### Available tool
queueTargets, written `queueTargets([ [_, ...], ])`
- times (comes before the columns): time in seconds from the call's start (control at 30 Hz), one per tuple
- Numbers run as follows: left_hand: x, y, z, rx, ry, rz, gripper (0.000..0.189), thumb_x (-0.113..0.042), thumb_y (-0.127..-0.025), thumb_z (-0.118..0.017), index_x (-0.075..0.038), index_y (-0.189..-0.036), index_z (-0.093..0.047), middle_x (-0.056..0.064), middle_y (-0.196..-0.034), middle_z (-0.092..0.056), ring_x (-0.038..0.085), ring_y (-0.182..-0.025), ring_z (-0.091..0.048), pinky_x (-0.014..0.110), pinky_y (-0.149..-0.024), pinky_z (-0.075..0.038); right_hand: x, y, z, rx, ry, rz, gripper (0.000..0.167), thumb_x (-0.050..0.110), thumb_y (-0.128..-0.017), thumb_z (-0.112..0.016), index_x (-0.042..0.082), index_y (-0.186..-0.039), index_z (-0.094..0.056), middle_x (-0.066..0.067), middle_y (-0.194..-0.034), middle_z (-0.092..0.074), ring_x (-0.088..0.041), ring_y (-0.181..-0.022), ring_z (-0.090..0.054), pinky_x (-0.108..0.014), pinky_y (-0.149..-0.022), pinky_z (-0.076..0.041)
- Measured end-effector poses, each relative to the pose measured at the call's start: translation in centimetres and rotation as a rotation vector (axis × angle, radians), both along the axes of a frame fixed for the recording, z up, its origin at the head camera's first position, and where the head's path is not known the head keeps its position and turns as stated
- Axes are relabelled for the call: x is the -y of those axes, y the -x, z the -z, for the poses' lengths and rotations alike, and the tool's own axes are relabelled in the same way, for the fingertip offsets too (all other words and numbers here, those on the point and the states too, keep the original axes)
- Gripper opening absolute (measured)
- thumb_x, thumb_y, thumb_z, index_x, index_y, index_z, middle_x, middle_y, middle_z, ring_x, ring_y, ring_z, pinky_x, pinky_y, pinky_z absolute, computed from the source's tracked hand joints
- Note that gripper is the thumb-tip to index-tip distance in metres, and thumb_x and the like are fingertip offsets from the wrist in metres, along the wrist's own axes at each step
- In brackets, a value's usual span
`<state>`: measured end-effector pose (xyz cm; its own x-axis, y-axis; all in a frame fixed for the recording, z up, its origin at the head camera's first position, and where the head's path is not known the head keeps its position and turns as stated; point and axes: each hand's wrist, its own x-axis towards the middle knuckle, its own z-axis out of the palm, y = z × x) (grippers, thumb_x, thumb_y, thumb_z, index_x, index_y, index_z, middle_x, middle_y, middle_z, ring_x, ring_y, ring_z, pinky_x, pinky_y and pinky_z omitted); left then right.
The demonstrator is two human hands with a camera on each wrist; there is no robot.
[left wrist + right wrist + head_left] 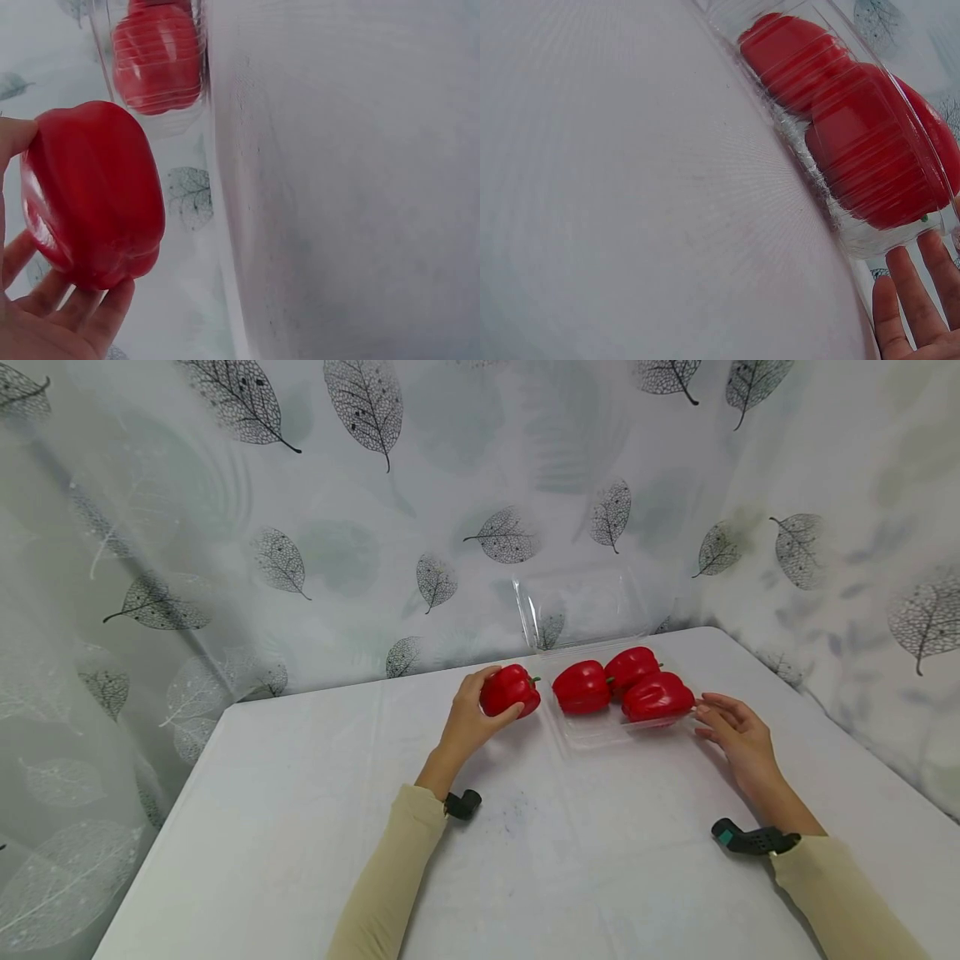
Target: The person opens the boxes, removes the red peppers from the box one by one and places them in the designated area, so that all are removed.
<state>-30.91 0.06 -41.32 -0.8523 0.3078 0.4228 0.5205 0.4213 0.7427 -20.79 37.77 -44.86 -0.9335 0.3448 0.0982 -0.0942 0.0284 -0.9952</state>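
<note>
My left hand (474, 710) grips a red bell pepper (510, 691), thumb on one side and fingers round the other, just left of a clear plastic clamshell container (592, 739). The left wrist view shows this pepper (94, 195) large, the hand (56, 319) partly cut off. Three more red peppers (581, 687) lie in the container. At its right end my right hand (738, 739) holds the rim with its fingertips. In the right wrist view several fingers (909, 296) stretch along the container's end wall; the thumb is mostly out of frame.
The container's clear lid (585, 606) stands raised at the back, against a leaf-patterned curtain (345, 552). A white cloth covers the table (300, 827). Dark straps (753, 839) sit on both wrists.
</note>
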Motion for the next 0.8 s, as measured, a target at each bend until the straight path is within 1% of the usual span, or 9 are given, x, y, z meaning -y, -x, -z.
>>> queueTargets([
  [0.2, 0.12, 0.11, 0.06, 0.019, 0.002, 0.001, 0.064, -0.025, -0.083, -0.077, -0.013, -0.138, -0.047, 0.008, -0.133, -0.052, 0.024, -0.124, -0.049, 0.041, -0.091, -0.054, -0.04, 0.03, 0.02, 0.012, -0.013, 0.008, 0.046, 0.037, -0.091, -0.066, 0.020, -0.132, -0.051, 0.018, -0.108, -0.059, 0.003, -0.096, -0.061, -0.009, -0.074, -0.051],
  [0.43, 0.38, 0.15, 0.28, 0.066, 0.052, -0.037, 0.065, -0.027, -0.083, -0.077, -0.013, -0.139, -0.046, 0.008, -0.133, -0.052, 0.025, -0.125, -0.049, 0.043, -0.091, -0.054, -0.05, 0.06, 0.09, 0.028, -0.001, 0.016, 0.046, 0.038, -0.090, -0.067, 0.021, -0.130, -0.052, 0.018, -0.107, -0.060, 0.004, -0.094, -0.062, -0.010, -0.073, -0.052],
  [0.7, 0.47, 0.12, 0.34, 0.111, 0.073, -0.036, 0.063, -0.028, -0.084, -0.076, -0.013, -0.138, -0.047, 0.010, -0.130, -0.052, 0.026, -0.123, -0.049, 0.044, -0.091, -0.054, 0.01, 0.03, 0.03, 0.010, -0.029, 0.017, 0.045, 0.037, -0.092, -0.066, 0.020, -0.131, -0.052, 0.019, -0.107, -0.060, 0.003, -0.094, -0.062, -0.010, -0.073, -0.052],
  [0.8, 0.50, 0.18, 0.45, 0.119, 0.074, -0.030, 0.063, -0.028, -0.084, -0.075, -0.012, -0.138, -0.047, 0.010, -0.130, -0.052, 0.027, -0.123, -0.049, 0.044, -0.091, -0.054, 0.05, -0.01, 0.02, 0.001, -0.019, 0.014, 0.042, 0.035, -0.092, -0.067, 0.021, -0.129, -0.053, 0.018, -0.107, -0.060, 0.004, -0.093, -0.062, -0.010, -0.073, -0.052],
])
